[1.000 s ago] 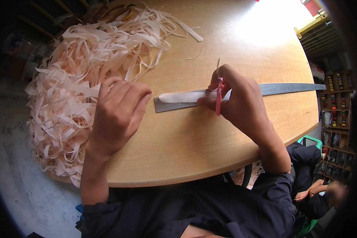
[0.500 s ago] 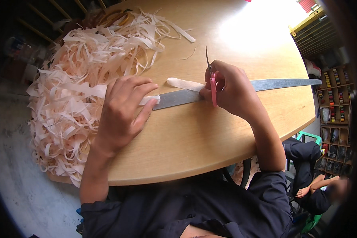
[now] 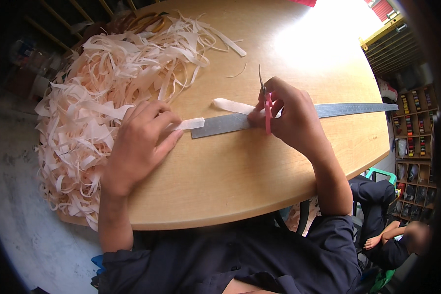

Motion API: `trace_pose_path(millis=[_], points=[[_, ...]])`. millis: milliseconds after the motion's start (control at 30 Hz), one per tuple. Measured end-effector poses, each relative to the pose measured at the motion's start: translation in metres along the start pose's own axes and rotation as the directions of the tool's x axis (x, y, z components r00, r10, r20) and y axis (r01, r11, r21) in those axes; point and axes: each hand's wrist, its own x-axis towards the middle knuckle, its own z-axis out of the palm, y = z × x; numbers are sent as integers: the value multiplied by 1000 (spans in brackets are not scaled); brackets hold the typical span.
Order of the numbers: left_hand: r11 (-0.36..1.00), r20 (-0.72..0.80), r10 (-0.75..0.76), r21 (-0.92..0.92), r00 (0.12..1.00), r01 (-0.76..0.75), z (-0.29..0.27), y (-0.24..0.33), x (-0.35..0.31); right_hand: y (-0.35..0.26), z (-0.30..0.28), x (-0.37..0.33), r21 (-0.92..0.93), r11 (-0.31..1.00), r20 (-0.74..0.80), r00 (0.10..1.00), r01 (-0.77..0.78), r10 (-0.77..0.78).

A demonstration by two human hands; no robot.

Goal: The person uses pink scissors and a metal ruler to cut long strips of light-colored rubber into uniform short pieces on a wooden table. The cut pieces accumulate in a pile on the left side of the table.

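Note:
A steel ruler (image 3: pixel 219 126) lies across the wooden table. My left hand (image 3: pixel 139 147) is closed on a pale peach fabric strip (image 3: pixel 194 124), whose cut end sticks out past the fingertips near the ruler's left end. Pink-handled scissors (image 3: pixel 268 115) are in my right hand (image 3: pixel 301 120), blades pointing away from me. The fingertips of that hand also press on another pale strip (image 3: pixel 231 106), which lies against the ruler; its far end is hidden under the hand.
A large tangled heap of fabric strips (image 3: pixel 98 93) covers the table's left side. Wooden shelves with thread spools (image 3: pixel 410 117) stand at the right. Another person (image 3: pixel 392 240) sits low at the right, near a green stool (image 3: pixel 382 172).
My left hand has drawn left and slightly toward me with its strip, off the ruler's end. The view has shifted slightly; my right hand stays at the ruler with the scissors.

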Motion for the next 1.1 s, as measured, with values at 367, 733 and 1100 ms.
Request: trace_pose_path(millis=[367, 733, 1100], points=[[997, -70, 79, 18, 994, -78, 15, 8, 2, 0, -20, 7, 52, 973, -139, 964, -223, 228], [969, -21, 232, 93, 973, -229, 30, 26, 1, 6, -20, 5, -28, 966, -23, 966, -258, 257], [951, 63, 266, 143, 962, -273, 41, 38, 2, -9, -17, 0, 152, 968, 34, 979, -202, 199]])
